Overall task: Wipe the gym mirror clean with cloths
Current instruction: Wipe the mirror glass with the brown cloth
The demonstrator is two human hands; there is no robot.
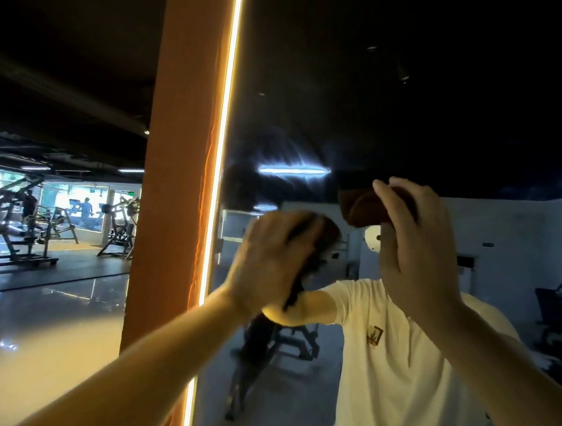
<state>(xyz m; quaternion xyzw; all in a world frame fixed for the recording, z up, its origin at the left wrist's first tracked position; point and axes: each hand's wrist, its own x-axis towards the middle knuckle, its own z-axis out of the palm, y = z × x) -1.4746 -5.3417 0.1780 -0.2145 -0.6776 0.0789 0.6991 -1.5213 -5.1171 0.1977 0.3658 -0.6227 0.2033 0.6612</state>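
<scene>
Two cloths at work on the gym mirror. Left hand: fingers curled over a dark cloth, near the lit edge strip. Right hand: fingers gripping a brown cloth, slightly higher. Advice: press flat, overlap passes across the smears.

Motion blur on the left hand; finger pose unreadable. It covers most of the dark cloth. The right hand hides the middle of the brown cloth. The mirror runs off the top, right and bottom edges. Distant figures too small to make out.
</scene>
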